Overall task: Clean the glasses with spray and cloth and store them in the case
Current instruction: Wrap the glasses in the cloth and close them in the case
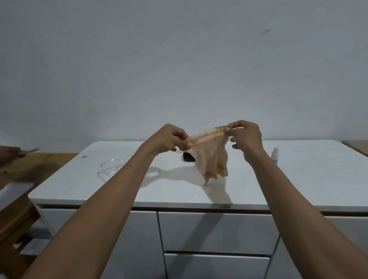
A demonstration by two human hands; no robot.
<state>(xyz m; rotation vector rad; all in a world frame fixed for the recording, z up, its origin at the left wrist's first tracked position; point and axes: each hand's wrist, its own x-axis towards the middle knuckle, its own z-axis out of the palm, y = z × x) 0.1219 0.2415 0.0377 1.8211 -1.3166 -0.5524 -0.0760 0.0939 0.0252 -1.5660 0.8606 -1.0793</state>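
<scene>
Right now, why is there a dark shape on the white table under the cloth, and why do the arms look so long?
Head view: the cloth, held up by the left hand and right hand, blocks the light and casts a shadow on the white table; the wide-angle lens stretches the forearms near the frame's edge.

Two bare forearms in view, running from the bottom corners up toward centre. No sleeves visible, arms uncovered to the frame edge. Left hand (172, 137) and right hand (245, 136): no gloves, rings, watch or wristband seen. Nails short, unpainted as far as can be told. Nothing else of the body shows.
</scene>
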